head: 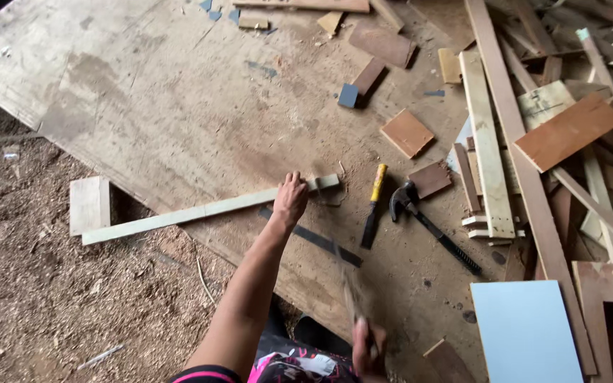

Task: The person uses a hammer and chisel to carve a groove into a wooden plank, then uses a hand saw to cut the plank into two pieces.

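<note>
Left hand (291, 201) presses down on a long pale wood strip (207, 211), palm flat over it near its right end; more a pin than a closed grip. The strip lies slantwise across the big plywood tabletop (164, 106), and its left end overhangs the edge, sitting by a small pale block (89, 204) over the sawdust floor (30, 298).

Right hand (367, 350) is clenched on a thin blurred shaft (349, 284), likely a hammer or similar striker mid-swing; its head can't be made out.

Judgement on doing this well:
- Keep the left fingers clear of the strike point, just right of the hand, near the strip's end.
- The overhanging end is barely supported, so the strip could bounce; weight should stay over the part backed by plywood.
- A short, square blow beats a big swing on stock this thin, which splits easily near an end.

Nearby, untouched: a yellow-handled chisel (374, 206), a black claw hammer (427, 223), a dark flat strip (317, 241) under the forearm, a pale blue panel (523, 330), and a scrap wood pile (569, 120) at right.
</note>
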